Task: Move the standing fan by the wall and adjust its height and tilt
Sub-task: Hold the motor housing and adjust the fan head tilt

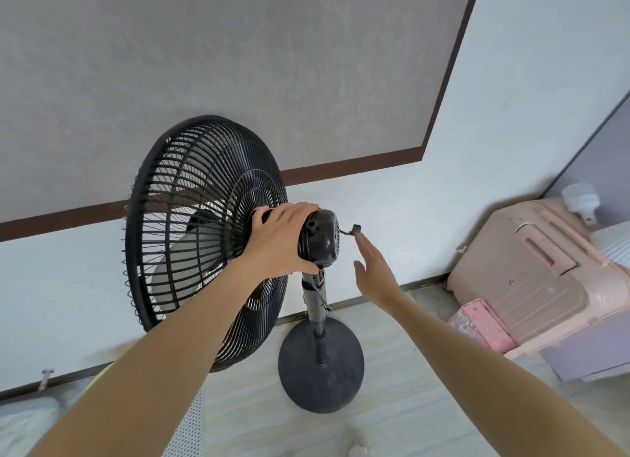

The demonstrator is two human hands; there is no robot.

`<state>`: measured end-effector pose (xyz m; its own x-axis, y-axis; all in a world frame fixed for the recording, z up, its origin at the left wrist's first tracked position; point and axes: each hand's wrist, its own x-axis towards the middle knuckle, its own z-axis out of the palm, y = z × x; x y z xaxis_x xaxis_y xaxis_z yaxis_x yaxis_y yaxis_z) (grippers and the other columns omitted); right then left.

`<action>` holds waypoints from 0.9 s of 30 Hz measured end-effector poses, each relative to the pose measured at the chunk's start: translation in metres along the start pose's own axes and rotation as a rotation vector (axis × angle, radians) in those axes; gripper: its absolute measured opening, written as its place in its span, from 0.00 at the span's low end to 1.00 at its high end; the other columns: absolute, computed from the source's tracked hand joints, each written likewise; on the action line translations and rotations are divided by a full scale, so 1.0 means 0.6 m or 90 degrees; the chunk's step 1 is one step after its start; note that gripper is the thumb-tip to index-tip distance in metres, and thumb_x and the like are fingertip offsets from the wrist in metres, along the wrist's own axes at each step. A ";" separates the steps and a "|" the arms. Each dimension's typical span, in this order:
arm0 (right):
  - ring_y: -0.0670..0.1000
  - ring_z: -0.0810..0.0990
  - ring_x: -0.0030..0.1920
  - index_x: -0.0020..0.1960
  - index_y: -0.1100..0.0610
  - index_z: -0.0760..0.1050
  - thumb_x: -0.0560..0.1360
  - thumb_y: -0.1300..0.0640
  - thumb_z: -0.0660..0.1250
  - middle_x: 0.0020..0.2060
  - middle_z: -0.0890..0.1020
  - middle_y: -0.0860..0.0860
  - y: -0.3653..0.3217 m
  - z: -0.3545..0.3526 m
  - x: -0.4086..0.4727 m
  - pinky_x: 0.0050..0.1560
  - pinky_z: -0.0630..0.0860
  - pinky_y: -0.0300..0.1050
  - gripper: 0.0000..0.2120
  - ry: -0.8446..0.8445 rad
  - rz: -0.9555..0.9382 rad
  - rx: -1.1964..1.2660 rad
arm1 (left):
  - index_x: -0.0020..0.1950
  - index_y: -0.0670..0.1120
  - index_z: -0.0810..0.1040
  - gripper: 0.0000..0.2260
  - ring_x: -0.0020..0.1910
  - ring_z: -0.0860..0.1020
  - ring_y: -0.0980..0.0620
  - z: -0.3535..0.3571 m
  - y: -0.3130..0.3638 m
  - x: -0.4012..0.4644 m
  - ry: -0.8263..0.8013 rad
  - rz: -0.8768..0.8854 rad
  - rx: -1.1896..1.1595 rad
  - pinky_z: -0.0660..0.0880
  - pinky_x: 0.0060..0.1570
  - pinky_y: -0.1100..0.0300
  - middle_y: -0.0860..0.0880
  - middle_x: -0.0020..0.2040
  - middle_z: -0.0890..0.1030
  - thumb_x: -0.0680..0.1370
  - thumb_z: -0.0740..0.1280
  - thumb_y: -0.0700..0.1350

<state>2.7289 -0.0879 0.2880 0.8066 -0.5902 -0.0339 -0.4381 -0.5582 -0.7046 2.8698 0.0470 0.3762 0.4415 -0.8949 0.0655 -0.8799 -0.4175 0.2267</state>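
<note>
While the left hand (283, 238) wraps the fan's motor housing (318, 236) and the right hand (373, 269) hovers spread, that top-heavy fan (204, 238) looks best steered by its rigid pole (315, 303).

We see two bare forearms, left hand (283, 238) and right hand (373, 269), no sleeves in view. We spot no rings, watch or bands on wrists or fingers (366, 243). Nails short, unpainted.

black fan (204, 238), pink suitcase (531, 279) — brown trim (358, 168)
</note>
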 end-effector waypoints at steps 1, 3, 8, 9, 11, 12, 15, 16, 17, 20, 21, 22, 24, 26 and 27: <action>0.52 0.56 0.75 0.75 0.57 0.52 0.78 0.65 0.53 0.76 0.57 0.52 -0.007 -0.005 0.003 0.73 0.54 0.43 0.26 0.013 0.001 0.028 | 0.72 0.56 0.56 0.44 0.73 0.57 0.52 0.000 0.001 -0.001 -0.006 0.001 -0.001 0.47 0.70 0.46 0.54 0.73 0.62 0.61 0.74 0.61; 0.52 0.60 0.74 0.74 0.57 0.56 0.79 0.65 0.52 0.74 0.62 0.52 -0.023 -0.012 0.006 0.72 0.57 0.42 0.24 0.043 0.015 0.132 | 0.73 0.55 0.54 0.44 0.75 0.55 0.51 -0.003 0.002 0.001 -0.031 0.004 0.001 0.45 0.71 0.45 0.53 0.75 0.59 0.63 0.73 0.60; 0.51 0.67 0.70 0.71 0.57 0.65 0.81 0.58 0.51 0.70 0.70 0.52 -0.087 -0.039 0.018 0.72 0.63 0.50 0.19 0.083 0.026 0.410 | 0.76 0.54 0.50 0.45 0.76 0.50 0.51 -0.023 0.005 0.005 -0.097 0.007 -0.003 0.43 0.72 0.45 0.52 0.78 0.49 0.66 0.72 0.59; 0.50 0.67 0.70 0.71 0.57 0.65 0.81 0.57 0.50 0.70 0.69 0.52 -0.100 -0.046 0.022 0.72 0.62 0.49 0.19 0.069 0.015 0.422 | 0.76 0.53 0.50 0.46 0.76 0.49 0.51 -0.027 0.006 0.005 -0.103 0.004 -0.010 0.43 0.72 0.45 0.52 0.78 0.48 0.66 0.72 0.59; 0.49 0.67 0.69 0.70 0.57 0.66 0.82 0.55 0.50 0.69 0.70 0.51 -0.120 -0.054 0.031 0.71 0.62 0.46 0.19 0.024 0.005 0.425 | 0.76 0.53 0.50 0.45 0.77 0.49 0.51 -0.030 0.005 0.006 -0.110 -0.004 -0.032 0.42 0.73 0.46 0.52 0.78 0.49 0.66 0.72 0.57; 0.49 0.68 0.69 0.70 0.57 0.66 0.81 0.53 0.50 0.69 0.71 0.52 -0.125 -0.055 0.035 0.71 0.62 0.45 0.19 -0.001 0.013 0.418 | 0.76 0.53 0.50 0.44 0.77 0.48 0.51 -0.031 0.004 0.006 -0.111 -0.005 -0.044 0.42 0.73 0.46 0.52 0.78 0.50 0.67 0.72 0.56; 0.51 0.68 0.68 0.70 0.56 0.66 0.81 0.52 0.51 0.68 0.70 0.53 -0.127 -0.049 0.043 0.72 0.62 0.50 0.20 -0.052 0.041 0.372 | 0.76 0.52 0.50 0.43 0.77 0.47 0.52 -0.031 -0.002 0.003 -0.109 -0.009 -0.070 0.42 0.74 0.47 0.51 0.78 0.50 0.68 0.72 0.54; 0.52 0.68 0.68 0.70 0.56 0.65 0.81 0.52 0.52 0.68 0.70 0.54 -0.126 -0.047 0.045 0.72 0.63 0.51 0.20 -0.063 0.045 0.368 | 0.76 0.51 0.50 0.43 0.77 0.47 0.52 -0.031 -0.005 0.003 -0.110 -0.011 -0.074 0.41 0.74 0.47 0.51 0.78 0.50 0.69 0.72 0.54; 0.53 0.68 0.68 0.70 0.56 0.65 0.81 0.51 0.53 0.68 0.70 0.54 -0.126 -0.043 0.044 0.71 0.64 0.53 0.20 -0.070 0.047 0.375 | 0.76 0.51 0.51 0.43 0.77 0.47 0.51 -0.030 -0.007 0.003 -0.111 -0.012 -0.078 0.41 0.74 0.47 0.51 0.78 0.51 0.69 0.72 0.53; 0.53 0.70 0.65 0.66 0.53 0.67 0.80 0.49 0.55 0.64 0.72 0.53 -0.127 -0.037 0.044 0.69 0.66 0.53 0.17 -0.077 0.062 0.411 | 0.76 0.50 0.54 0.42 0.77 0.50 0.50 -0.033 -0.008 0.001 -0.105 -0.017 -0.095 0.43 0.74 0.46 0.51 0.77 0.56 0.68 0.73 0.52; 0.52 0.71 0.63 0.64 0.52 0.68 0.80 0.49 0.55 0.62 0.73 0.53 -0.128 -0.037 0.047 0.69 0.67 0.53 0.15 -0.081 0.072 0.425 | 0.75 0.51 0.55 0.41 0.76 0.52 0.51 -0.035 -0.007 0.000 -0.100 -0.016 -0.088 0.44 0.74 0.47 0.52 0.77 0.58 0.68 0.73 0.53; 0.52 0.71 0.62 0.62 0.51 0.69 0.79 0.48 0.55 0.60 0.74 0.52 -0.128 -0.037 0.050 0.68 0.67 0.52 0.14 -0.086 0.082 0.434 | 0.75 0.51 0.56 0.41 0.76 0.54 0.52 -0.038 -0.005 0.000 -0.096 -0.016 -0.076 0.45 0.73 0.47 0.53 0.76 0.60 0.68 0.73 0.53; 0.51 0.72 0.59 0.59 0.51 0.71 0.79 0.48 0.55 0.56 0.75 0.51 -0.131 -0.037 0.056 0.67 0.67 0.52 0.13 -0.088 0.105 0.447 | 0.74 0.52 0.58 0.39 0.73 0.59 0.52 -0.044 -0.001 0.000 -0.092 -0.016 -0.055 0.48 0.72 0.49 0.53 0.74 0.63 0.67 0.73 0.54; 0.51 0.74 0.55 0.56 0.51 0.72 0.79 0.48 0.54 0.53 0.76 0.50 -0.132 -0.038 0.060 0.63 0.69 0.51 0.12 -0.077 0.120 0.462 | 0.72 0.53 0.61 0.38 0.71 0.63 0.51 -0.049 0.000 0.005 -0.098 -0.019 -0.061 0.51 0.70 0.48 0.53 0.72 0.66 0.66 0.74 0.53; 0.51 0.74 0.55 0.57 0.52 0.72 0.79 0.48 0.54 0.54 0.77 0.51 -0.129 -0.036 0.062 0.63 0.69 0.51 0.13 -0.067 0.125 0.465 | 0.71 0.53 0.61 0.37 0.70 0.64 0.51 -0.050 0.000 0.007 -0.102 -0.018 -0.072 0.52 0.69 0.48 0.53 0.70 0.68 0.66 0.74 0.53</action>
<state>2.7843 -0.0794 0.3565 0.7907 -0.5598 -0.2478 -0.2324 0.1000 -0.9675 2.8772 0.0481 0.4058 0.4244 -0.9004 -0.0956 -0.8382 -0.4306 0.3348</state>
